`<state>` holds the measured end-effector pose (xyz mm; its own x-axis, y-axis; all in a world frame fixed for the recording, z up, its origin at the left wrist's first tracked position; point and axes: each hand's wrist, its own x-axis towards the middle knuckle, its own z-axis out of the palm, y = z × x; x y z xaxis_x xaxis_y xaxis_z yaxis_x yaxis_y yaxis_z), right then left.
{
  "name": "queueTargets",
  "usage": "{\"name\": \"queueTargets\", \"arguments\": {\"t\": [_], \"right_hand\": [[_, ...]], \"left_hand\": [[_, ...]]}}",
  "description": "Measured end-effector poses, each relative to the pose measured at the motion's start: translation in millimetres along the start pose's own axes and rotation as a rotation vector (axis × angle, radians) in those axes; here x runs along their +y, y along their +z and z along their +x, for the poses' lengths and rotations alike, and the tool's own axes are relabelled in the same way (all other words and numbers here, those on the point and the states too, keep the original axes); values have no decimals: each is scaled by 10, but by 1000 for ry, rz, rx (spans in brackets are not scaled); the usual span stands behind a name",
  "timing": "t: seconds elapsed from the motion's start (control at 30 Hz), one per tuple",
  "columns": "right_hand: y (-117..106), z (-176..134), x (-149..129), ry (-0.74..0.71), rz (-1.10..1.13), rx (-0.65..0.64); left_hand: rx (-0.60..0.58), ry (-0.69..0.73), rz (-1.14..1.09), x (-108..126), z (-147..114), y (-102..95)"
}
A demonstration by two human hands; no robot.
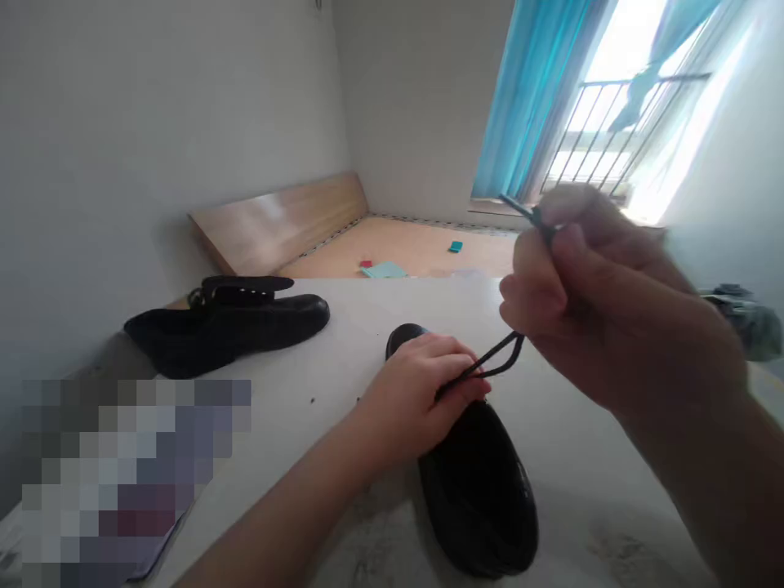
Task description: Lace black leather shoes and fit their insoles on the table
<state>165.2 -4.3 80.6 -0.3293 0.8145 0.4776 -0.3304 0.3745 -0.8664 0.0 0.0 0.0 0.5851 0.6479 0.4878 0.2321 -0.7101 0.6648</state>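
A black shoe [481,490] lies upright on the white tabletop, its toe pointing away from me and its opening toward me. My left hand [422,388] is closed over the middle of this shoe, hiding the lacing part. Dark shoelace [503,359] strands run from under its fingers up to my right hand [576,269]. That right hand is raised above the table, right of the shoe, with fingers pinched round the lace; a lace tip sticks out at the upper left of the fingers. It looks slightly blurred.
A second black shoe [245,331] lies at the left back of the table [343,351]. A pixelated flat object [147,474] is at the left front. Behind the table is a bed with a wooden headboard [287,220] and small items. A blue curtain [520,98] hangs by the window.
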Motion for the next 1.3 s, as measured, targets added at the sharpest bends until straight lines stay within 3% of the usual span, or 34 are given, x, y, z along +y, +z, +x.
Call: {"name": "queueTargets", "arguments": {"t": [0.17,0.3,0.47,0.57,0.67,0.77,0.87,0.93,1.07,1.13,1.23,1.3], "right_hand": [[-43,76,123,46,2,39],[-58,130,271,146,-22,29],[-153,212,365,235,-17,138],[-293,248,455,432,-231,103],[-406,236,538,533,-600,-73],[-389,181,525,456,-787,-321],[-242,122,449,306,-763,-559],[-124,95,431,267,-687,-637],[25,69,559,254,-496,-560],[48,65,662,255,-347,-431],[62,57,762,306,-154,-236],[76,41,772,327,-106,-205]], "left_hand": [[126,-245,-354,98,-32,-131],[152,-276,-575,99,-19,-107],[206,-275,-832,93,-2,-59],[316,-269,-1063,110,26,-113],[426,-249,-1190,132,57,-218],[467,-179,-1104,146,57,-297],[456,-103,-851,151,25,-294],[438,-125,-694,144,2,-266],[375,-282,-546,94,-21,-281],[233,-341,-469,56,-33,-339],[-68,-430,-196,6,-58,-402],[-172,-462,-31,-27,-68,-380]]}}
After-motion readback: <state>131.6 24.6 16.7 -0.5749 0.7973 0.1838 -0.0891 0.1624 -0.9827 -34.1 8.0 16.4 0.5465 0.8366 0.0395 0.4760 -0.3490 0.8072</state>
